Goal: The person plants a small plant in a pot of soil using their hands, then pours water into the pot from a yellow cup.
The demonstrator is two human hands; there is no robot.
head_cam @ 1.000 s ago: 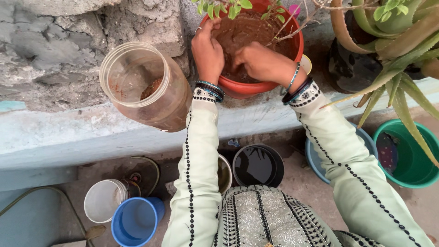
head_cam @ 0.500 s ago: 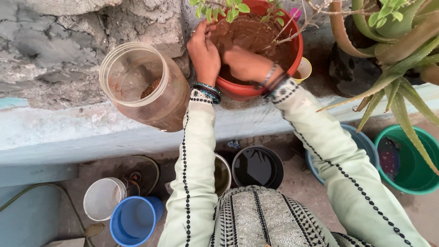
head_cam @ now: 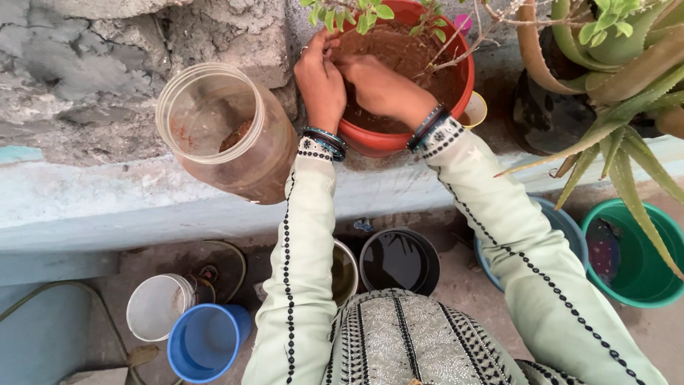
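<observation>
Both hands are working in the soil (head_cam: pixel 399 53) of the red pot (head_cam: pixel 388 139), which is standing on the pale blue ledge (head_cam: pixel 107 207) against the rough wall (head_cam: pixel 85 64). The left hand (head_cam: pixel 320 78) is lying over the pot's left rim, fingers (head_cam: pixel 317 44) bunched and curled toward the stem of a small green plant (head_cam: pixel 349 11); the right hand (head_cam: pixel 377 82) is pressing into the soil just beside it, and its fingertips are hidden behind the left hand, so whether they are pinching anything cannot be told. The step in hand looks like firming or loosening soil at the plant's base; the next move probably calls for light, careful pressure so the thin stem is not getting bent. A clear jar (head_cam: pixel 224 132) with a little brown matter inside is lying tilted on the ledge, left of the pot. An aloe (head_cam: pixel 620 78) is standing to the right. Below are sitting a blue cup (head_cam: pixel 203 346), a white cup (head_cam: pixel 157 306), a dark bowl (head_cam: pixel 399 260) and a green bucket (head_cam: pixel 634 249). Compared with a second ago, the right hand has shifted left across the soil to meet the left one, and its forearm is now angling more steeply.
</observation>
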